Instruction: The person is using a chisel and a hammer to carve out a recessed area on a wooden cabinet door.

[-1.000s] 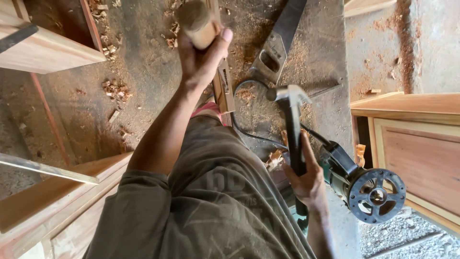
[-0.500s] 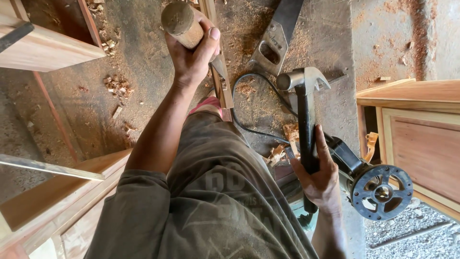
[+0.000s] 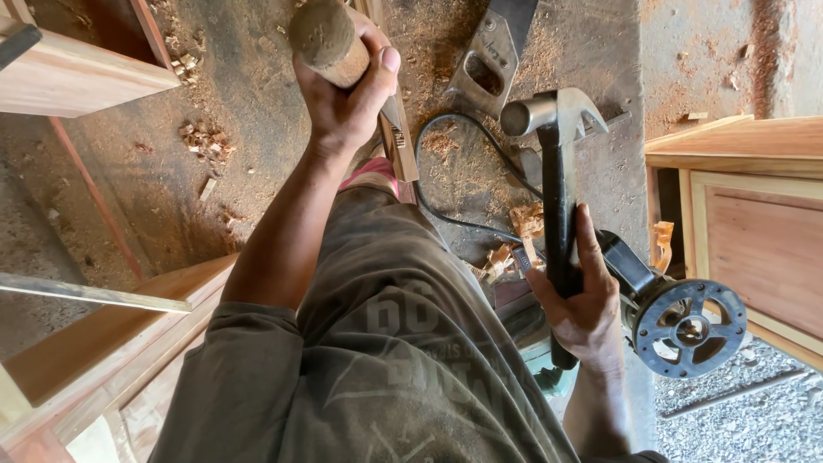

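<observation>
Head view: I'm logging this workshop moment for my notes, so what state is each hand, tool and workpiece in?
Left hand: closed around the wooden handle, raised.
Wooden handle: held, round butt end towards the camera.
Right hand: closed on the claw hammer's handle.
Claw hammer: held upright, head up.
Hand saw: lying flat on the dusty floor.
Router: resting on its side, not held.
Black cord: looped loose on the floor.
Wooden cabinet: standing, unpainted.

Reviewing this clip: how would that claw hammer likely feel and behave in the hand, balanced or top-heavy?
The claw hammer is probably top-heavy: its bulky metal head sits far above the right hand, which grips low on the handle. It looks rigid, and the dark handle seems coated, so slipping appears unlikely.
</observation>
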